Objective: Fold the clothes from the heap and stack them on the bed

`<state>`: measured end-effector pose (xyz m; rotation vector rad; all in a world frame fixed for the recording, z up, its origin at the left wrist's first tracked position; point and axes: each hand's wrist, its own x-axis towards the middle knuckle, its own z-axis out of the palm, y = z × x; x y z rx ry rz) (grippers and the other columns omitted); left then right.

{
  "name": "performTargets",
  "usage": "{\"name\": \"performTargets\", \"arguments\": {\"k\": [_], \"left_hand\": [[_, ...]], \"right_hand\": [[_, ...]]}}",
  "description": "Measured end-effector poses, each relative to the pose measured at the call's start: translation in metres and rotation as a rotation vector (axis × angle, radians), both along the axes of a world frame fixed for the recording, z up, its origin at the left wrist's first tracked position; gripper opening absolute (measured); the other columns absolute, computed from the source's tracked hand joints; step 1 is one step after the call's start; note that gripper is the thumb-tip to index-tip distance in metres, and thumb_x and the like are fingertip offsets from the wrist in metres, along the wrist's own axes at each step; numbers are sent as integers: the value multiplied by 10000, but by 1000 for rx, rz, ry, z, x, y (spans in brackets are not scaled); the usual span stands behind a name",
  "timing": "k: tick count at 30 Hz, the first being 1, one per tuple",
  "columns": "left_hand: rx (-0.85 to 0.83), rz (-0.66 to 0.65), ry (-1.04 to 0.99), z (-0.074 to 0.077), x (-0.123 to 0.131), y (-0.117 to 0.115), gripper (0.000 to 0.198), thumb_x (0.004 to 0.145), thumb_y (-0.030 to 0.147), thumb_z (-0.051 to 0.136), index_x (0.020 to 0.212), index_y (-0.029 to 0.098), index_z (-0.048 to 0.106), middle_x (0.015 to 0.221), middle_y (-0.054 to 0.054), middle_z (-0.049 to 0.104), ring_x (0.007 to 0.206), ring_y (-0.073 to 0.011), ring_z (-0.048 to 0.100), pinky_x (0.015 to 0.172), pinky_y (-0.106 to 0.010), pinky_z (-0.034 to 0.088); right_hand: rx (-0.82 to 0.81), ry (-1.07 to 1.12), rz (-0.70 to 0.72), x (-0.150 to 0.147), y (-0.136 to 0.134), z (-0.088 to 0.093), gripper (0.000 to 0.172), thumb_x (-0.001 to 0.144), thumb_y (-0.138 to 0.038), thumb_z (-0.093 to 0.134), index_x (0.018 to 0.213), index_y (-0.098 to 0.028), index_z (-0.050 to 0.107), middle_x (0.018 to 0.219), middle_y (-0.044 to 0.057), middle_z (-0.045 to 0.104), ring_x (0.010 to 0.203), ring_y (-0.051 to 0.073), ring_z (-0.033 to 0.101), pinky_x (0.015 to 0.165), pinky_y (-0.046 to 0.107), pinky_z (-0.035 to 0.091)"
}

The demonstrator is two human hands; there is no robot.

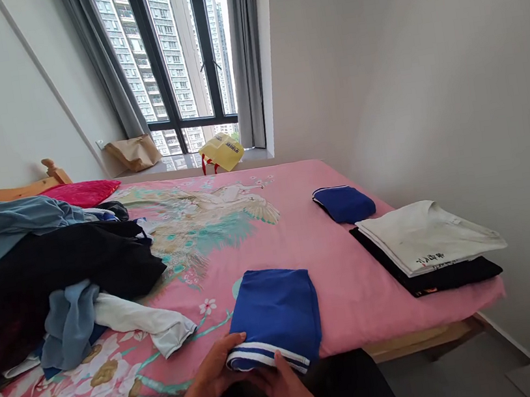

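A folded blue garment (275, 305) with white stripes along its near edge lies flat at the front of the bed; its exact kind is hidden by the folds. My left hand (215, 371) grips its near left corner, thumb on top and fingers underneath. At the striped edge, my right hand (290, 395) holds the cloth with its thumb above and the other fingers partly below. Another folded blue garment (345, 204) rests farther back on the right. Beside it, folded white T-shirts (430, 234) sit on a folded black garment (454, 278).
A loose heap of clothes (57, 264) covers the left of the bed, with a white sleeve-like piece (151, 319) sticking out. The pink bedspread (292, 221) ends at the wooden frame (423, 340). A paper bag (134, 153) and yellow bag (223, 150) are by the window.
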<state>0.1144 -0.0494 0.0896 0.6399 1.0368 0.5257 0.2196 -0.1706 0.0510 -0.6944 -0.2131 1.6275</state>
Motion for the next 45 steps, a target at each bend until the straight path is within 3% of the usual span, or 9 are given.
{"name": "performTargets", "arguments": {"k": [3, 6, 10, 18, 24, 29, 36, 41, 45], "left_hand": [[-24, 16, -90, -10, -16, -40, 255, 584, 177, 787, 776, 158, 620, 611, -18, 663, 555, -199, 630, 544, -292, 495], [-124, 88, -184, -32, -26, -84, 501, 525, 124, 815, 981, 171, 612, 805, -59, 735, 825, -297, 694, 755, -383, 545], [-267, 69, -299, -54, -25, -112, 623, 666, 187, 757, 1245, 135, 533, 1081, -137, 712, 1131, -343, 596, 987, -458, 469], [-172, 244, -276, -34, -5, -68, 610, 812, 268, 644, 1369, 143, 427, 1119, -113, 705, 1088, -295, 628, 986, -451, 488], [-250, 63, -163, -43, -5, -83, 577, 774, 254, 687, 1288, 85, 487, 1091, -146, 709, 1020, -313, 661, 922, -446, 527], [-163, 193, -314, -44, -8, -70, 506, 807, 234, 641, 1283, 126, 508, 1061, -120, 724, 990, -293, 677, 908, -428, 531], [-34, 196, -11, -31, -6, -36, 243, 759, 250, 691, 972, 141, 651, 810, -50, 750, 673, -191, 694, 603, -278, 547], [9, 188, 5, -52, -15, -40, 235, 775, 300, 652, 977, 182, 674, 948, -52, 743, 877, -232, 695, 758, -326, 547], [-41, 167, 19, -76, -12, -18, 286, 838, 400, 528, 898, 164, 679, 801, -92, 739, 801, -275, 703, 789, -421, 537]], "right_hand": [[-61, 91, -211, -1, -7, 6, 719, 723, -714, 543, 1223, -199, 523, 1288, 86, 585, 1202, 287, 524, 904, 433, 481], [-243, 87, -334, 5, -24, 4, 757, 753, -659, 549, 1328, -180, 429, 1242, 93, 617, 1102, 302, 596, 844, 459, 519], [-355, 33, -423, 24, -42, -3, 771, 781, -543, 605, 1405, -180, 335, 1225, 73, 632, 1037, 275, 635, 829, 442, 540], [-289, -17, -445, 48, -49, 6, 767, 799, -630, 537, 1388, -157, 401, 1210, 94, 639, 1062, 281, 626, 886, 439, 523], [-246, 63, -259, 44, -67, -7, 770, 815, -544, 581, 1407, -106, 355, 1149, 124, 666, 1059, 282, 628, 896, 451, 502], [-338, 46, -227, 57, -76, -10, 796, 772, -527, 634, 1382, -72, 398, 1089, 141, 688, 999, 286, 654, 896, 449, 497], [-376, 48, -191, 73, -78, 11, 790, 765, -546, 627, 1366, -74, 423, 1065, 155, 694, 1008, 300, 651, 915, 468, 488], [-423, 104, -135, 91, -77, 34, 635, 758, -468, 645, 1245, -69, 557, 975, 165, 715, 975, 314, 664, 901, 467, 505], [-448, 129, -211, 125, -94, 67, 556, 755, -353, 676, 1203, -38, 578, 881, 151, 731, 944, 300, 677, 884, 439, 526]]}}
